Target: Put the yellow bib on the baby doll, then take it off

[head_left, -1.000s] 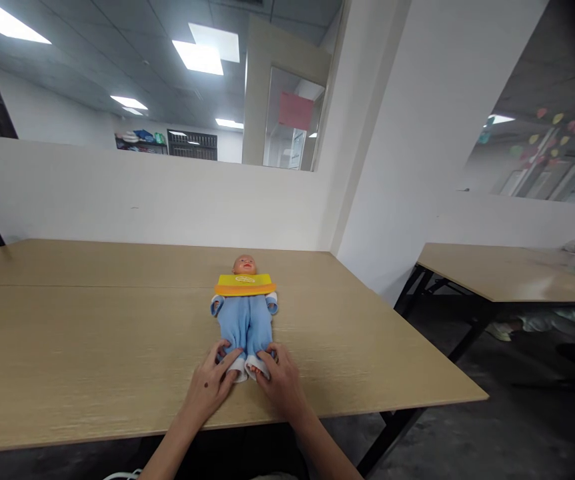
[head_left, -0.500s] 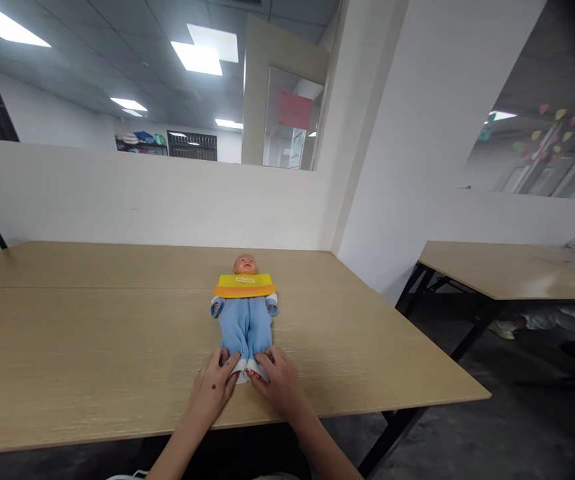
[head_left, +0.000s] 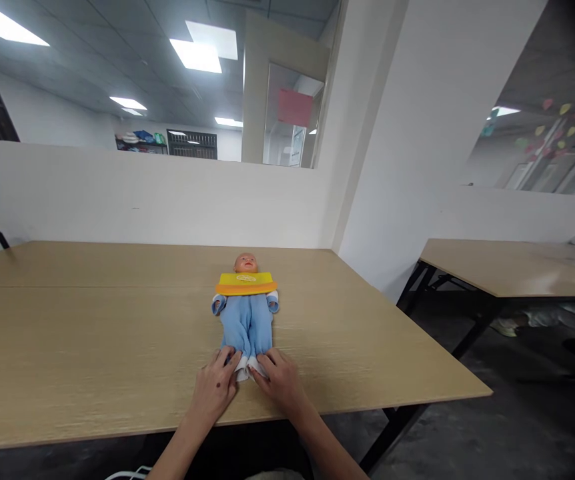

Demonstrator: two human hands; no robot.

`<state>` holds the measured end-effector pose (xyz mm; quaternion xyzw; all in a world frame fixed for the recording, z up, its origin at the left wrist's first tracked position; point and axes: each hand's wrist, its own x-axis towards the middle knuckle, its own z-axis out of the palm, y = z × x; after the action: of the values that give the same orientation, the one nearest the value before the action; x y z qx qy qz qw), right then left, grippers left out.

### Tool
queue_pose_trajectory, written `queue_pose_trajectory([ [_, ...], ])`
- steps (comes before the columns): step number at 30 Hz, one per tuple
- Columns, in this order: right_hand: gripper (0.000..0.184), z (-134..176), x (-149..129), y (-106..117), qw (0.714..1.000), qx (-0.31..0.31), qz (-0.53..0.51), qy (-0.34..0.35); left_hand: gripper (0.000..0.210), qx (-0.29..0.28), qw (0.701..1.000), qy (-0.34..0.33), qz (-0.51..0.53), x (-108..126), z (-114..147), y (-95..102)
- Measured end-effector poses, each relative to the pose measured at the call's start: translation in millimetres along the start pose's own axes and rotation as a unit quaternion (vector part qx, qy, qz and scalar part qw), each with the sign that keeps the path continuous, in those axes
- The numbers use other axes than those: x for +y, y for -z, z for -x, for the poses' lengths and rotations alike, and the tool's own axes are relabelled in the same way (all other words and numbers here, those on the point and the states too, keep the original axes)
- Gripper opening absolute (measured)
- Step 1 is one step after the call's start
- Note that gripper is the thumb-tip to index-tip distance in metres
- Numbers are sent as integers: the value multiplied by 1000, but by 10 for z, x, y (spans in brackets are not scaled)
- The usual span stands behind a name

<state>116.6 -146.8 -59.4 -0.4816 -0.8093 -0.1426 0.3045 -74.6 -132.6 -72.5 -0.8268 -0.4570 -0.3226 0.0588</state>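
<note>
A baby doll (head_left: 245, 264) lies on its back on the table, head toward the wall and feet toward me. It wears light blue trousers (head_left: 246, 320) with white cuffs (head_left: 242, 368), and blue sleeves show at its sides. Across its chest lies a yellow bib-like piece (head_left: 246, 284) with an orange lower edge. My left hand (head_left: 216, 383) has its fingers closed on the trouser leg at the left, near the cuff. At the other leg's cuff, my right hand (head_left: 281, 380) pinches the fabric. The doll's feet are mostly covered.
The wooden table (head_left: 92, 333) runs wide to the left and ends at a corner on the right. A white wall (head_left: 167, 213) rises behind it. A black cable (head_left: 0, 238) sits at the far left. Another table (head_left: 512, 267) stands to the right.
The toes that showed by my right hand are now covered by the white cuff. Both hands stay at the trouser cuffs with only slight finger movement.
</note>
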Motion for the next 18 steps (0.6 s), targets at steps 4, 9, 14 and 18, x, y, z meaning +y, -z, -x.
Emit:
queue_pose_trajectory([
  [4, 26, 3, 0, 13, 1000, 10, -6, -4, 41, -6, 1000, 4, -6, 5, 2, 16],
  [9, 27, 4, 12, 15, 1000, 20, -20, -11, 41, -22, 1000, 9, -9, 11, 5, 31],
  [14, 26, 9, 19, 37, 999, 26, -41, -21, 42, -41, 999, 22, -5, 29, -5, 69],
  [18, 26, 14, 21, 63, 997, 38, -58, -38, 44, -51, 998, 23, -18, 49, -13, 90],
])
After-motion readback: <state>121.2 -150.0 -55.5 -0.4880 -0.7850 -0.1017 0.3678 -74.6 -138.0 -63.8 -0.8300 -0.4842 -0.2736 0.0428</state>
